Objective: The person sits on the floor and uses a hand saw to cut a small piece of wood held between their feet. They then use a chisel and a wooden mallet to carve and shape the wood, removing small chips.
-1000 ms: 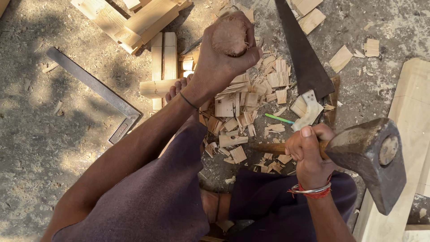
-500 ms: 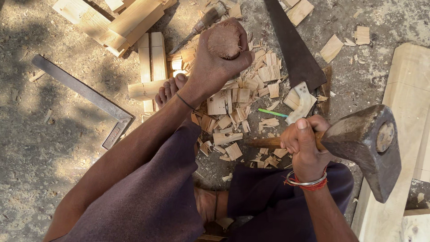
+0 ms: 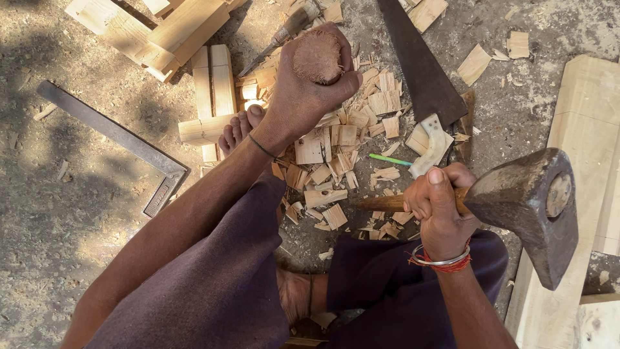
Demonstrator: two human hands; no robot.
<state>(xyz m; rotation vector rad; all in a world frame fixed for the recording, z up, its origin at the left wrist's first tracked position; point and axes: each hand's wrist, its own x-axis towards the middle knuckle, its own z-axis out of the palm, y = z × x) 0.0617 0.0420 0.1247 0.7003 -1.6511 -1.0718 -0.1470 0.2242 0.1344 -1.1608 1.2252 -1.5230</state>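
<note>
At the far left we see a metal square flat on the ground, then short wooden blocks by our bare toes. Our left hand is closed tight around the top of an upright round wooden piece, its fibrous end showing above the fingers. Beneath and beside it lies a heap of wood chips, with a green pencil among them. A saw blade lies beyond the chips. Our right hand is clenched around the wooden handle of an axe, whose heavy iron head sits just right of the fist, well apart from the wooden piece. A pale plank runs along the right edge.
</note>
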